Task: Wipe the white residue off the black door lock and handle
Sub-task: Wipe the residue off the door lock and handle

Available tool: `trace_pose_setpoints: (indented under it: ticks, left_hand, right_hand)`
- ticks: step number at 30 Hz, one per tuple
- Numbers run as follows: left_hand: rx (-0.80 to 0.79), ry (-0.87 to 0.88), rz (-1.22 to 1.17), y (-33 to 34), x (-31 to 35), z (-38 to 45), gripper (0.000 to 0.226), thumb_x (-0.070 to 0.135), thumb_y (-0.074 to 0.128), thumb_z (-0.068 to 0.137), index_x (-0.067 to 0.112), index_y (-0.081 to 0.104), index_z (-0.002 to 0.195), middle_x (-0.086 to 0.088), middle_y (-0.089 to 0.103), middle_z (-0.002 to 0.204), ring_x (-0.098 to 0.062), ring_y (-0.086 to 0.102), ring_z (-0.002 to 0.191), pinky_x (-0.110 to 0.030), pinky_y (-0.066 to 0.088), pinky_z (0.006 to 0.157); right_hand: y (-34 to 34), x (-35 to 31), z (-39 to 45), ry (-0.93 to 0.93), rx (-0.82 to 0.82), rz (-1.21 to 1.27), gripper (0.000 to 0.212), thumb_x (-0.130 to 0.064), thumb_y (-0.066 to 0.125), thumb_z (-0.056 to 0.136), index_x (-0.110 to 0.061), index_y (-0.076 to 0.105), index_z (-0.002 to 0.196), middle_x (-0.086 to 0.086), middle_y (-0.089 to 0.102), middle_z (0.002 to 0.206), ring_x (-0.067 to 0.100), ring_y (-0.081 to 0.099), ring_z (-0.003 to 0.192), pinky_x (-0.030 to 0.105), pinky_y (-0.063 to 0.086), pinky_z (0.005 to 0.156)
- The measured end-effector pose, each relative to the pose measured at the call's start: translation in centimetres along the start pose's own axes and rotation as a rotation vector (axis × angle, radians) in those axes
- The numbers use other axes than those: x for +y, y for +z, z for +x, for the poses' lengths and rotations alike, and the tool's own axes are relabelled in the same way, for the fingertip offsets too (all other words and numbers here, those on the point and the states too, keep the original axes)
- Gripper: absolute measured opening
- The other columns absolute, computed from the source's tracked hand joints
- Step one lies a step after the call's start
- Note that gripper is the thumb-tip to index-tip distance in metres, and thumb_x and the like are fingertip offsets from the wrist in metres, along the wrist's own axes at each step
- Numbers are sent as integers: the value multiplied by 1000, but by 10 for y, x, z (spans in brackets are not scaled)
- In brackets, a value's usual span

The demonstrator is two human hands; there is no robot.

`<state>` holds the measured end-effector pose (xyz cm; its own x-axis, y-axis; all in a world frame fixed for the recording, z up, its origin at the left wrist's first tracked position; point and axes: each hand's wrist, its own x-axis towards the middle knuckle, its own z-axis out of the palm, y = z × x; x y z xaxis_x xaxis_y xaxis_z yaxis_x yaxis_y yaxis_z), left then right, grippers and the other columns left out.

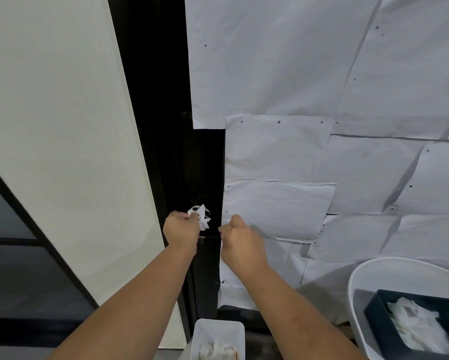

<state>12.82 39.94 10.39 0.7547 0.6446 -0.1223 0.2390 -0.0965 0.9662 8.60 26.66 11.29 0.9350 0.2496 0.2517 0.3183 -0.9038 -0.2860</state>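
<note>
A black door (pixel 207 162), mostly covered in taped white paper sheets (pixel 283 74), stands beside a cream wall (pixel 62 113). The left hand (pixel 181 228) pinches a crumpled white tissue (pixel 201 216) against the black lock (pixel 205 222). The right hand (pixel 240 241), fingers curled, rests at the paper's edge; whether it holds anything is unclear.

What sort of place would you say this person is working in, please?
Probably an indoor doorway, perhaps during renovation: a black door mostly masked with taped paper sheets, a pale wall beside it, and bins of used wipes.
</note>
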Motion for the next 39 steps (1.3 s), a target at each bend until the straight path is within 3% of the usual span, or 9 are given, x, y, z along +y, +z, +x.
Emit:
trace_pose_setpoints:
  ticks: [4,6,10,14,20,25,30,35,39]
  left_hand:
    - [-16,-35,-26,2,1,0,14,15,66,89,9,53,86,-5,53,71,-18,52,63,-23,38,53]
    - [-39,-74,-33,3,2,2,12,15,63,91,8,53,90,-8,56,78,-18,53,66,-26,45,56]
    - [-131,-312,-204,4,0,5,25,16,64,90,4,59,111,-16,62,103,-29,62,89,-44,57,83]
    - [-251,-478,-445,-1,1,2,33,8,67,85,0,59,116,-21,63,108,-32,63,96,-44,56,85]
    - [-146,-272,-340,-3,-1,-8,29,1,72,80,5,66,108,-13,66,98,-29,65,94,-42,55,88]
    - [-96,43,-10,-10,3,-14,19,8,70,83,11,71,101,1,65,88,-9,60,72,-18,43,56]
    - [-86,265,108,-18,-1,-13,19,-1,63,84,14,70,95,-1,66,97,-12,60,85,-12,42,63]
    - [-52,111,-69,-22,1,-21,22,9,46,95,15,55,114,0,59,101,-11,55,84,-25,43,74]
    - [-121,-122,-261,-18,3,-19,22,12,50,92,24,68,92,0,62,98,-17,57,88,-26,41,68]
  right_hand:
    - [5,2,2,10,21,14,27,-2,51,81,-13,66,101,1,48,97,28,57,65,32,45,50]
    - [6,3,2,8,25,15,25,-4,51,82,-13,67,100,1,48,95,27,55,62,30,40,47]
    - [6,4,3,4,24,14,22,-4,52,82,-13,66,96,1,45,92,26,53,58,27,32,45]
    - [7,4,5,7,31,14,19,-6,51,83,-13,66,93,0,43,90,26,52,58,28,34,43]
    - [9,6,5,6,28,20,23,-5,50,84,-14,66,99,1,46,93,26,56,62,33,48,48]
    - [7,5,4,6,14,16,24,-5,50,85,-13,66,101,1,47,96,27,57,65,32,46,49]
    - [7,6,4,2,17,15,24,-6,51,86,-14,67,102,1,47,96,25,57,64,31,48,50]
    - [9,7,4,5,23,27,26,-7,51,86,-15,67,104,1,47,97,27,57,66,32,48,50]
    - [9,6,4,13,28,33,26,-6,52,85,-15,67,104,1,47,96,26,57,65,34,49,51]
